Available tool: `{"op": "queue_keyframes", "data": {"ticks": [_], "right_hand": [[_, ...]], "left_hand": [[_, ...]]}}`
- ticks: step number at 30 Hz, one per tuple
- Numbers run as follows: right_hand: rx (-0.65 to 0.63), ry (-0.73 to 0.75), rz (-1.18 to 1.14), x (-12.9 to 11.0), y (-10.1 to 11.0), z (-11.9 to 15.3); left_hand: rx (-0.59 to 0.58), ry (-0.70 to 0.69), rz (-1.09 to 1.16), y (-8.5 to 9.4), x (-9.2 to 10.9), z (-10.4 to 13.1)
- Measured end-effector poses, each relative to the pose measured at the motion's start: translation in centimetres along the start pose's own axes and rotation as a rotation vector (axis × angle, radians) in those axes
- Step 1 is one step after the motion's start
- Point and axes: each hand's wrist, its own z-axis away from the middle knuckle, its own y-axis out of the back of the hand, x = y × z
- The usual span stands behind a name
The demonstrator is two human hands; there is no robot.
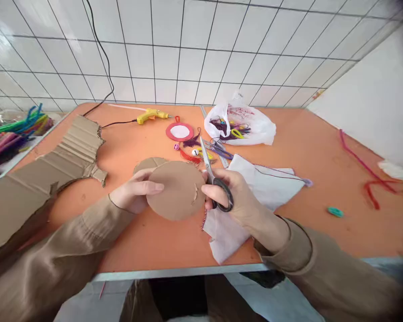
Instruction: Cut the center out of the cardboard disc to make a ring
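A round cardboard disc (pixel 174 192) with a torn patch near its right edge is held up over the table. My left hand (pixel 139 190) grips its left side, thumb lying on the face. Around the scissors (pixel 218 183), which have black handles and blades pointing up and away, my right hand (pixel 233 197) is closed; its thumb and fingertips also touch the disc's right edge. Behind the disc shows part of a second cardboard round (pixel 149 164), partly hidden. White cloth (pixel 268 183) with dark stitched edging lies under my right hand.
A large cut cardboard sheet (pixel 63 156) covers the table's left. Farther back are a yellow glue gun (pixel 152 116) with its cord, a red-rimmed round piece (pixel 179 132), tassels, and a white plastic bag (pixel 255 125). Pipe cleaners (pixel 366 161) and a teal clip (pixel 335 211) lie right.
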Motion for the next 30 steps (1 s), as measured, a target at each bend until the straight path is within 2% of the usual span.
{"op": "queue_keyframes", "data": {"ticks": [4,7,13,23,26,30], "right_hand": [[-0.031,-0.019,0.074,-0.3,-0.4,0.0],[-0.065,-0.008,0.112,-0.2,-0.4,-0.1],[-0.1,0.045,0.121,0.1,-0.2,-0.1],[-0.168,0.123,0.14,0.1,-0.2,0.3],[-0.143,0.112,0.144,0.3,-0.2,0.0],[-0.051,0.123,0.116,0.0,0.6,0.0]], "left_hand": [[0.128,0.086,0.013,-0.7,-0.8,0.0],[0.166,0.082,0.086,-0.6,-1.3,-0.3],[0.143,0.028,0.149,-0.4,-1.7,-0.5],[0.026,0.027,0.065,-0.3,-2.1,-0.2],[0.095,0.028,0.032,-0.5,-2.0,-0.3],[0.306,0.005,-0.005,-0.6,-1.7,-0.4]]}}
